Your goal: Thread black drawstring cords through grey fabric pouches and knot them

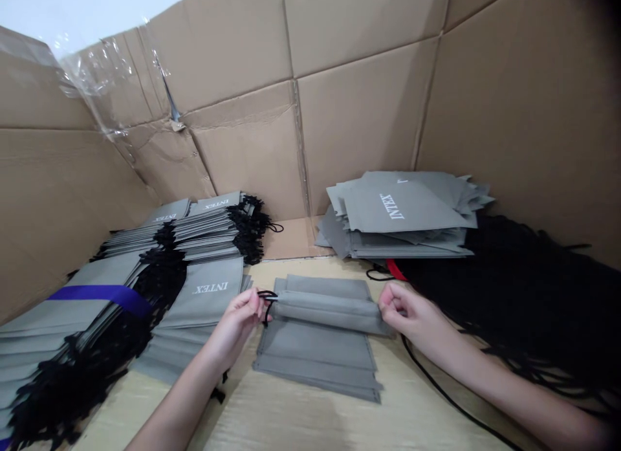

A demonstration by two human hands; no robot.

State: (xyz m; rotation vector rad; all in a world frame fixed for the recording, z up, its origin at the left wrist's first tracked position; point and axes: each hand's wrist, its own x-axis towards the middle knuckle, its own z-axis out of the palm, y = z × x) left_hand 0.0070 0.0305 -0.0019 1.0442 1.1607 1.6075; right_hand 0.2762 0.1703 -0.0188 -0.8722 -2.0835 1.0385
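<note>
Several flat grey pouches (315,347) lie in front of me, and the top one (330,310) is raised between my hands. My left hand (245,312) pinches a black cord that comes out of the left end of its hem. At the other end, my right hand (398,308) has its fingers closed on the pouch's right corner. From below my right hand a long black cord (441,393) runs down to the lower right edge.
Stacks of corded grey pouches (208,234) stand at the left, one bound with a purple band (99,294). Back right is a pile of pouches (412,205), beside a heap of black cords (524,296). Cardboard walls (359,101) enclose the work surface.
</note>
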